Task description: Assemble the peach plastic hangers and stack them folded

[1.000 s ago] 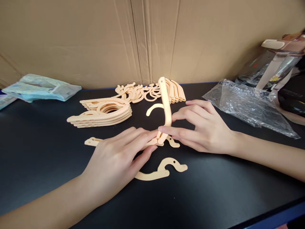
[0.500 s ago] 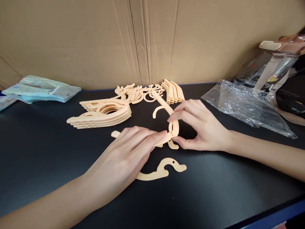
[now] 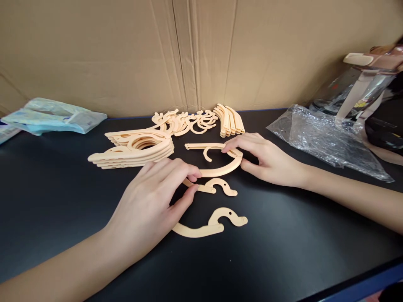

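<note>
A beige folding hanger [image 3: 222,171] lies spread in a V between my hands, its joint on the right and a curled hook inside it. My right hand [image 3: 267,161] grips the joint end with thumb and fingers. Fingers of my left hand [image 3: 157,191] pinch the tip of the nearer arm. Just below, partly under that hand, is a curved piece with a hook [image 3: 222,184]. Nearer to me rests another such hooked piece [image 3: 201,230], its left end hidden by my left hand.
A stack of folded hangers [image 3: 135,153] is at left. Behind lie a heap of loose hooks [image 3: 179,123] and a row of curved arms [image 3: 229,119]. Clear plastic film [image 3: 327,138] and a bottle [image 3: 359,88] are at right, a blue packet [image 3: 59,117] far left. Cardboard [image 3: 110,58] stands behind.
The hanger has been turned and lowered, its arms now spread wider, lying to the right. My left hand has shifted slightly left along its arm; the right hand moved slightly away from me.
</note>
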